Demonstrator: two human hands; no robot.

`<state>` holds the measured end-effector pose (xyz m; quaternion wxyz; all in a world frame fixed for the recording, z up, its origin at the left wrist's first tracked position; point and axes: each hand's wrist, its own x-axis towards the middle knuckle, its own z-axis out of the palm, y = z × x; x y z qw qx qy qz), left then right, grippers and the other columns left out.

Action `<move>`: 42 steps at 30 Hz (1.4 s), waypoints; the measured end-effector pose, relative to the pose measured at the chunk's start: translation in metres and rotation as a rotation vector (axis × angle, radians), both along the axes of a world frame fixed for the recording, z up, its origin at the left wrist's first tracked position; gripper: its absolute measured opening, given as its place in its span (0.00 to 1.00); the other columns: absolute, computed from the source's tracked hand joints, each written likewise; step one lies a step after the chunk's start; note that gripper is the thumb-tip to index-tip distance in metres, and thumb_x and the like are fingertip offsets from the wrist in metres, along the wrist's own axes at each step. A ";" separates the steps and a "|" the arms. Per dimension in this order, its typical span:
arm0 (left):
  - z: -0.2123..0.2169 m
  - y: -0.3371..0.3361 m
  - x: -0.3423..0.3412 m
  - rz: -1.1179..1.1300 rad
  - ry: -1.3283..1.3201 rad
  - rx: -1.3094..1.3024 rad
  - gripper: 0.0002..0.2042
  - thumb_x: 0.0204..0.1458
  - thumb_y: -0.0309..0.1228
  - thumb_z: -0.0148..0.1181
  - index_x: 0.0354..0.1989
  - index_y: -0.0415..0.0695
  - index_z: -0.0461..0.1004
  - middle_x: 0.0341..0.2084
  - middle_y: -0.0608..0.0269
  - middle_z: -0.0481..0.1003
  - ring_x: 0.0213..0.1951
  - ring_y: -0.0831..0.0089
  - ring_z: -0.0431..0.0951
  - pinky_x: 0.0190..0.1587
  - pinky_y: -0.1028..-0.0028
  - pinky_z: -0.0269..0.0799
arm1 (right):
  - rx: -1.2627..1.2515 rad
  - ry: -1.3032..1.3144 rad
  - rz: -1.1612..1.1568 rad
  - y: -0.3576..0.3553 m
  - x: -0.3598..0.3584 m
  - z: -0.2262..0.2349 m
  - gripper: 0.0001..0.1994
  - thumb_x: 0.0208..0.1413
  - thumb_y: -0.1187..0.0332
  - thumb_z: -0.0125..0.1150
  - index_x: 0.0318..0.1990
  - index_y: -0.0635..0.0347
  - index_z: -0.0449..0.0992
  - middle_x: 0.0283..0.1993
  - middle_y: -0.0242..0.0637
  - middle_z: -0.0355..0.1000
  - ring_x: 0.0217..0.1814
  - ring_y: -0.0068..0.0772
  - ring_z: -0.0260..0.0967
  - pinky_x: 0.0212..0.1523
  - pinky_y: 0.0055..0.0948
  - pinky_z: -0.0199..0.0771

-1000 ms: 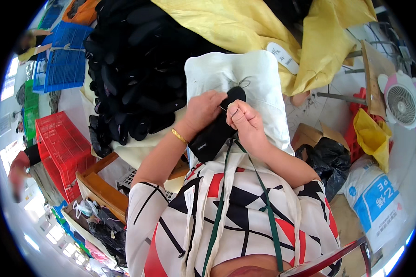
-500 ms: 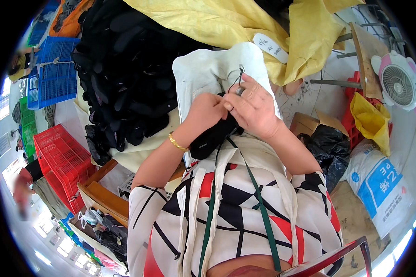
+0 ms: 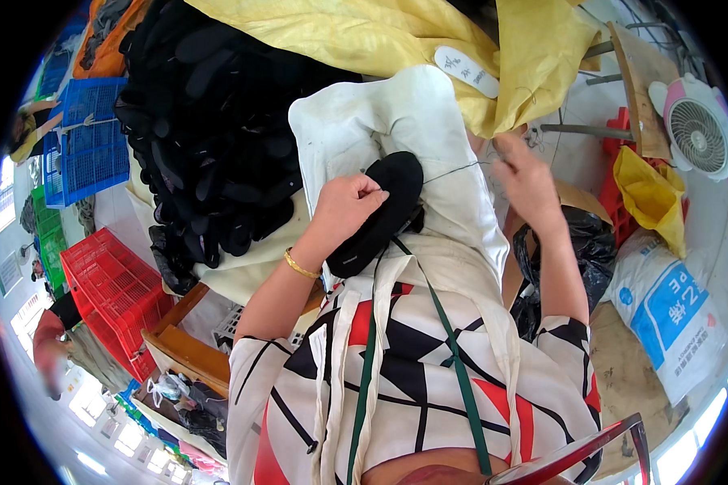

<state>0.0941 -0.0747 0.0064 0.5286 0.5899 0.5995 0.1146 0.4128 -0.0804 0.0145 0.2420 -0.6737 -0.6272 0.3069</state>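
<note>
**Thread drawn out from a black insole**

At the centre of the frame the left hand (image 3: 349, 206) closes its fingers on a black insole (image 3: 380, 212) lying over a white cloth (image 3: 356, 121). A thin thread (image 3: 455, 170) runs taut from the insole to the right hand (image 3: 527, 182), upper right of centre, whose fingertips pinch its end. A heap of black insoles (image 3: 210, 137) fills the upper left, beside yellow fabric (image 3: 364, 32).

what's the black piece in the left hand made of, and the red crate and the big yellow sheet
Black piece: looks like soft fabric or felt, matte with no shine, held in the left hand.
Red crate: moulded plastic, judging by its open grid walls and even bright colour.
Yellow sheet: probably woven plastic sacking or thin cloth; it creases and drapes, with a slight sheen.
</note>
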 end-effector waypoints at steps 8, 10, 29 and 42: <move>0.011 -0.004 0.006 0.014 0.086 0.104 0.09 0.49 0.32 0.66 0.29 0.38 0.79 0.23 0.51 0.77 0.24 0.60 0.77 0.30 0.66 0.72 | 0.189 0.039 0.503 0.012 -0.099 -0.018 0.05 0.50 0.71 0.63 0.35 0.54 0.77 0.31 0.37 0.70 0.32 0.44 0.73 0.29 0.39 0.73; 0.011 -0.003 0.005 -0.005 0.082 0.106 0.09 0.50 0.32 0.66 0.29 0.38 0.79 0.24 0.50 0.77 0.24 0.60 0.77 0.30 0.66 0.72 | 0.227 -0.012 0.553 0.017 -0.105 -0.023 0.05 0.48 0.72 0.63 0.33 0.53 0.77 0.29 0.35 0.67 0.32 0.43 0.72 0.28 0.39 0.72; -0.014 0.006 -0.015 -0.028 -0.195 0.008 0.03 0.59 0.25 0.58 0.36 0.39 0.74 0.27 0.73 0.72 0.30 0.84 0.68 0.35 0.79 0.68 | 0.170 0.027 0.593 0.029 -0.106 -0.032 0.03 0.50 0.70 0.65 0.31 0.52 0.76 0.31 0.35 0.68 0.34 0.42 0.72 0.31 0.40 0.73; -0.031 0.005 -0.018 0.115 -0.212 -0.068 0.05 0.53 0.26 0.65 0.36 0.38 0.80 0.30 0.62 0.77 0.33 0.74 0.75 0.40 0.75 0.71 | 0.098 0.282 0.486 0.014 -0.129 -0.045 0.03 0.55 0.68 0.63 0.36 0.51 0.76 0.36 0.35 0.73 0.35 0.45 0.73 0.31 0.39 0.73</move>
